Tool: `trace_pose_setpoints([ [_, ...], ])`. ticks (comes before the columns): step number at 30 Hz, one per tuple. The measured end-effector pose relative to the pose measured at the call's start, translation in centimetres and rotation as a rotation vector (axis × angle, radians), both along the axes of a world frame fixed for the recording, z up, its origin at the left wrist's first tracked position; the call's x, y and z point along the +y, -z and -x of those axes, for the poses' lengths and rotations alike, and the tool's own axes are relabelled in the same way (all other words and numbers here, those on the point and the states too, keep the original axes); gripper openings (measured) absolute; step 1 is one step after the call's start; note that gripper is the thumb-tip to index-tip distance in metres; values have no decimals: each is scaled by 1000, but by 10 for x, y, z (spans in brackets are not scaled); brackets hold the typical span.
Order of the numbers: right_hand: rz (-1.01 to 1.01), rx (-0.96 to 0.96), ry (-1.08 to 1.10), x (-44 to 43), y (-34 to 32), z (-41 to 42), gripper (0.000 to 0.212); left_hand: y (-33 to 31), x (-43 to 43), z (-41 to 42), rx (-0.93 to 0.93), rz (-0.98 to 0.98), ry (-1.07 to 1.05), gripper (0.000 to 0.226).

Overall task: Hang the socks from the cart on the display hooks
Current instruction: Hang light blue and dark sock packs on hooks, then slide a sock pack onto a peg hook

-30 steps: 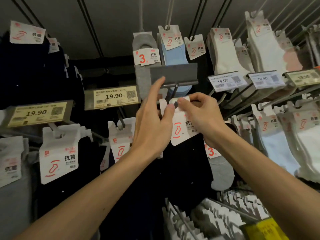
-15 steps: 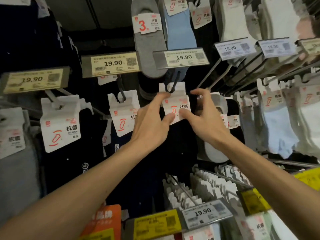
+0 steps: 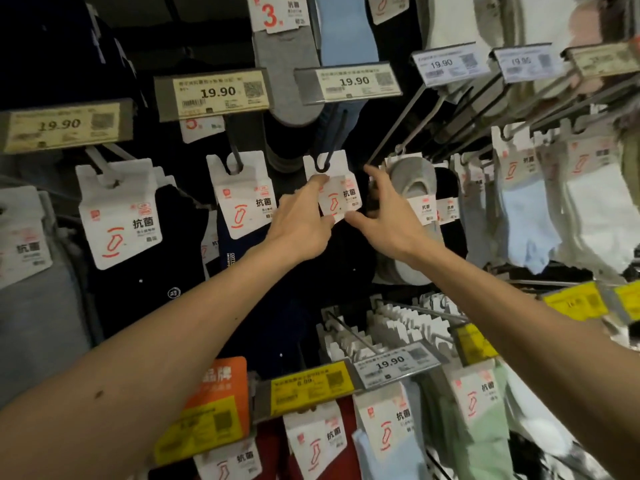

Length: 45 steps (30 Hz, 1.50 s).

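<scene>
Seemingly hung on the hook. Touching the card with straight left fingers, with right fingers spread open. Cannot see the cart.

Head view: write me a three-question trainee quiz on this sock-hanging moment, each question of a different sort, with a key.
1. True or false: the white header card between the hands already hangs on the dark hook.
2. Multiple choice: the price tag directly above that hook reads A) 9.90, B) 19.90, C) 29.90.
3. Short answer: which hand's index fingertip lies on the face of the card?

Key
1. True: the hook's end passes through the card's notch.
2. B.
3. The left hand. The right hand has its fingers spread beside the card.
</scene>
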State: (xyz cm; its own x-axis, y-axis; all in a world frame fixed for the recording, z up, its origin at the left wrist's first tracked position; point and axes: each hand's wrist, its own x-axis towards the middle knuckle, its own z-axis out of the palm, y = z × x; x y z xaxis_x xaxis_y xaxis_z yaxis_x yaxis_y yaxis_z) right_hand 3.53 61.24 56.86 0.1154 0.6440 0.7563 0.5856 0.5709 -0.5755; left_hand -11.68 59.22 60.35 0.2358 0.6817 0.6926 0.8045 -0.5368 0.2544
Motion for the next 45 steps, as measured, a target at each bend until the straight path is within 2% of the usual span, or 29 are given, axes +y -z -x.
trace_pose_setpoints([
  [3,59,-71,16,-28,18,2,79,8,-21,5,91,-83,-1,48],
  [7,17,-74,61,-91,62,0,48,20,-50,22,178,-187,75,13],
  [8,-7,-66,99,-109,80,0,39,25,-59,27,192,-199,98,10],
  [11,-55,-57,195,-165,147,-3,17,53,-93,38,265,-171,181,36],
  [13,7,-67,274,-208,202,-1,17,81,-118,42,362,-126,265,44],
  [17,262,33,444,-298,325,17,22,164,-159,38,604,47,492,42],
  [22,735,186,582,-433,483,42,18,340,-226,6,1032,273,705,26],
  [24,916,245,630,-479,528,39,12,407,-259,-11,1109,386,793,27],
  [25,1004,293,637,-500,548,36,21,439,-272,-21,1131,436,821,27],
  [26,1103,332,644,-519,566,31,29,467,-285,-31,1140,482,844,26],
  [28,1263,377,701,-552,595,22,27,521,-303,-48,1141,596,878,23],
  [30,1362,412,777,-579,617,13,23,570,-314,-65,1136,721,888,22],
  [34,1541,510,818,-604,656,-11,28,641,-319,-92,1124,945,799,28],
  [37,1587,580,803,-599,690,-29,30,689,-307,-112,1083,1107,641,33],
  [42,1608,750,659,-552,747,-62,35,762,-289,-137,871,1351,347,39],
  [45,1581,892,592,-513,788,-81,46,804,-280,-145,730,1451,203,64],
])
